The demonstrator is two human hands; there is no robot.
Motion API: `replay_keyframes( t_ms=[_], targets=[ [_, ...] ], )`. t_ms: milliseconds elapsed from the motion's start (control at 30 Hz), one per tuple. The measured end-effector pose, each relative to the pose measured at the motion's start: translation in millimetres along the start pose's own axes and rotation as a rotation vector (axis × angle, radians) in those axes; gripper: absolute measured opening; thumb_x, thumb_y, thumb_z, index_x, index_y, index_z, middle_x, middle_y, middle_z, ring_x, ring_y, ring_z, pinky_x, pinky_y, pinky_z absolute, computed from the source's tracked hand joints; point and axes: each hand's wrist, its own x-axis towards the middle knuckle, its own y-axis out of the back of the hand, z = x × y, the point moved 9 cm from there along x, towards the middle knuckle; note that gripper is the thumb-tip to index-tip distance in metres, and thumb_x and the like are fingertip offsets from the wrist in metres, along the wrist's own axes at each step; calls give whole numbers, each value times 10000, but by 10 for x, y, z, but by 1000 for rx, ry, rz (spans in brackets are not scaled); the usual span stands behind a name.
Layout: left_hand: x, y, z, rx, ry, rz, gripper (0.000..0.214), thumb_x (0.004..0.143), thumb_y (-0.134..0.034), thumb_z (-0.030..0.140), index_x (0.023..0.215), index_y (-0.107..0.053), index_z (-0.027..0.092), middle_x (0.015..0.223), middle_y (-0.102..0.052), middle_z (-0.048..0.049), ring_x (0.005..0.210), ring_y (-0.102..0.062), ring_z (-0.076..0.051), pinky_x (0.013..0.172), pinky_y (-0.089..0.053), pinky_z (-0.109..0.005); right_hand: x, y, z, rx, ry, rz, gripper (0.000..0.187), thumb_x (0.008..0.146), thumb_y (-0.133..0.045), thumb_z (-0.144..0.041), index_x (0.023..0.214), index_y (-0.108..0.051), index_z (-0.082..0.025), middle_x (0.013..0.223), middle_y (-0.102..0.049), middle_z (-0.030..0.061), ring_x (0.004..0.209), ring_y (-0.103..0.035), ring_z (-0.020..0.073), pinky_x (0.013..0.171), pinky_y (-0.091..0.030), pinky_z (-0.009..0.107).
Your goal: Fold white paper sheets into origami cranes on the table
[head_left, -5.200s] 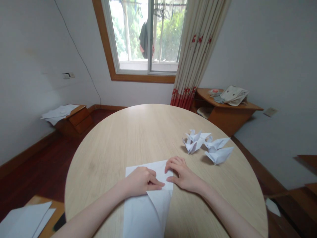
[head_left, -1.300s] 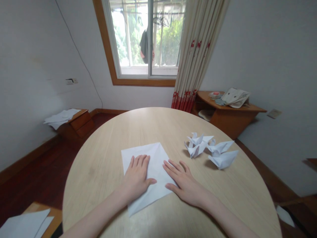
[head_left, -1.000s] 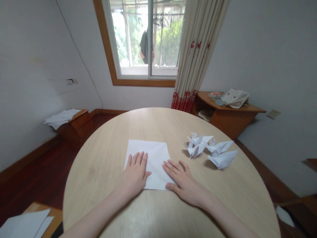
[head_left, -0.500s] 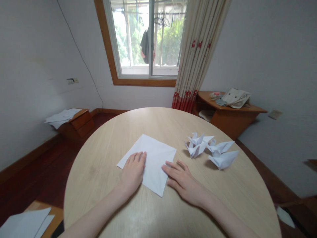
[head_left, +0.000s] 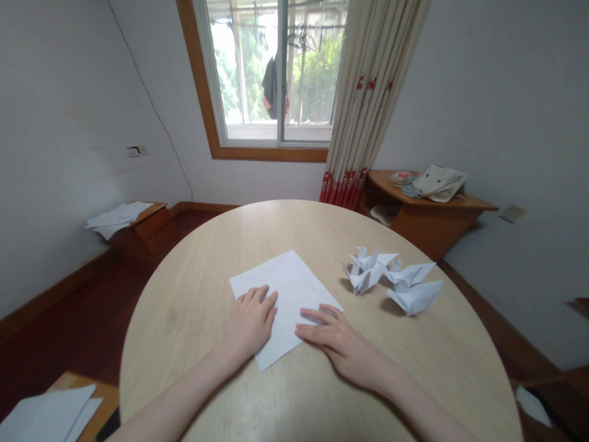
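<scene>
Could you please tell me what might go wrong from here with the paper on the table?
The white sheet lies turned cornerwise under the left hand and right hand, so uneven pressure might twist or crease it.
The folded paper figures stand close beyond the sheet's right corner; a wide sweep of the right hand could perhaps knock them over.

forearms (head_left: 184, 396) converging, fingers (head_left: 317, 333) apparently relaxed
</scene>
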Motion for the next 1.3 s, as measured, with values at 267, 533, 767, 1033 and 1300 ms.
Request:
replay_keyframes(
  t_ms=[267,533,767,1033,1300],
  targets=[
    [-1,-163,-6,-71,-109,70,354,972,-413,237,1294,-551,191,1403,-495,-137,1291,-465,-278,1064,-378,-502,15,-36,-85,61,25,-31,467,940,-345,-112,1281,-592,-315,1307,-611,-15,1338,-415,196,1128,-270,474],
    [32,-299,0,-113,-200,3,371,993,-388,206,1352,-481,197,1482,-395,-138,1380,-344,-252,1105,-340,-496,3,-48,-167,71,40,-23,403,912,-426,-147,1248,-623,-250,1313,-606,20,1335,-425,207,1120,-309,445],
    [31,-284,8,-159,-259,-1,364,989,-415,218,1346,-485,218,1482,-400,-122,1382,-346,-233,1110,-342,-477,-31,-85,64,70,-61,-78,670,803,-666,-287,1426,-425,-230,1481,-407,75,1404,-298,255,1165,-207,486],
    [30,-6,82,-145,-262,81,248,949,-476,198,1164,-599,197,1320,-559,-97,1192,-529,-250,981,-470,-439,-45,-73,233,69,-149,-121,804,743,-755,-416,1436,-398,-222,1522,-323,89,1421,-254,257,1178,-166,472],
    [-124,233,363,-313,-402,-136,380,741,-734,524,837,-597,182,1086,-631,-72,970,-597,-242,833,-487,-351,-48,-75,232,69,-150,-101,723,816,-652,-530,1427,-414,-225,1516,-331,92,1414,-273,259,1168,-192,473]
  ],
)
